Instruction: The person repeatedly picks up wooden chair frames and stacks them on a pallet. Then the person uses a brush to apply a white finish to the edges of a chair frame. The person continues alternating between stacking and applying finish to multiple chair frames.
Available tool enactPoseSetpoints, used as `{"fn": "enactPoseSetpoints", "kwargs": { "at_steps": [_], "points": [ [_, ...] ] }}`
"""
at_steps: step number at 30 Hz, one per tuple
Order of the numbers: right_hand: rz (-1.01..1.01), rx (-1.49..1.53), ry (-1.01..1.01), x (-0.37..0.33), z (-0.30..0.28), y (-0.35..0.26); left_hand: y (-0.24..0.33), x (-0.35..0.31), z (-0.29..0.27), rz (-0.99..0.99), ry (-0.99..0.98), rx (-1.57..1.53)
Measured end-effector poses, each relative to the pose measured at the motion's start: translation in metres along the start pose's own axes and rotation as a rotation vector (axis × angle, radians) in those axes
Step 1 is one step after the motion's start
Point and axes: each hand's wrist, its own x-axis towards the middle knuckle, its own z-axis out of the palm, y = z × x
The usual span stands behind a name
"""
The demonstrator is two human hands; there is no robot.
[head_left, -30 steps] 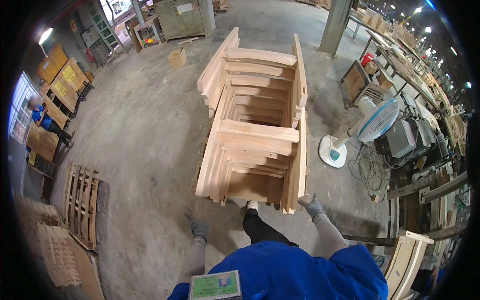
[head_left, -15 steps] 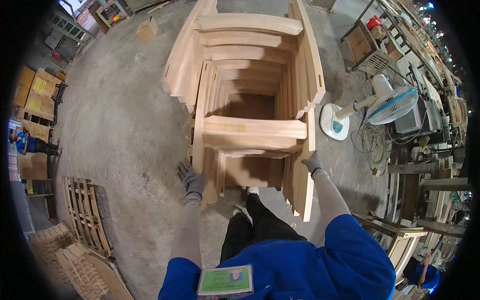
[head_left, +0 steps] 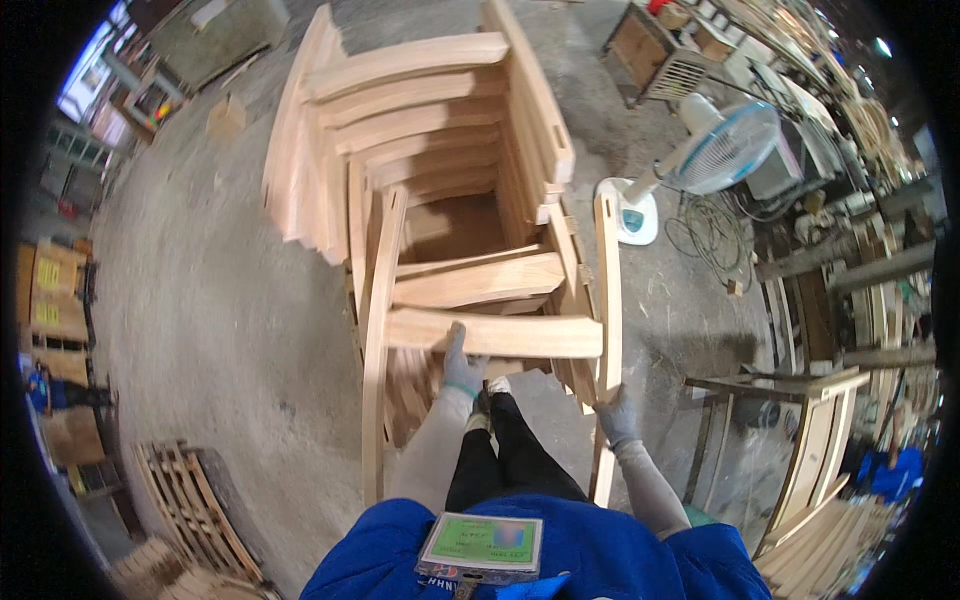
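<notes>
A pale H-shaped wooden frame (head_left: pixel 530 337), two long side pieces joined by one wide crosspiece, is tilted in front of my body, lifted off the stack. Gloved in grey, my left hand (head_left: pixel 460 368) is closed around the crosspiece, its thumb over the top and its fingers partly hidden behind. My right hand (head_left: pixel 618 418), in a matching glove, grips the lower part of the right side piece. Just beyond lies a stack of similar wooden frames (head_left: pixel 415 62), nested with their crosspieces in rows.
To the right stand a white and blue fan (head_left: pixel 735 145) and coiled cable (head_left: pixel 710 235) on the concrete floor. A wooden pallet (head_left: pixel 195 510) lies at lower left. A cardboard box (head_left: pixel 227 118) sits far left. At lower right are a wooden stand (head_left: pixel 800 385) and another person (head_left: pixel 890 472).
One frame has come up off the stack toward me. My left hand has shifted from the stack's left side onto the crosspiece; my right hand has moved lower, closer to my body.
</notes>
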Motion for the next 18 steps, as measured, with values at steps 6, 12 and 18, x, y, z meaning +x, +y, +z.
{"fn": "enactPoseSetpoints", "kwargs": {
  "at_steps": [6, 12, 18],
  "points": [
    [0.127, 0.079, 0.158, -0.104, -0.058, 0.006, 0.000, -0.102, 0.016, -0.186, -0.137, 0.048],
    [-0.028, 0.450, 0.578, -0.126, -0.082, -0.007, -0.007, -0.195, 0.163, -0.108, -0.454, 0.107],
    [-0.014, 0.555, 0.182, -0.146, -0.109, -0.056, -0.065, -0.258, 0.277, 0.564, -0.803, 0.528]
  ]
}}
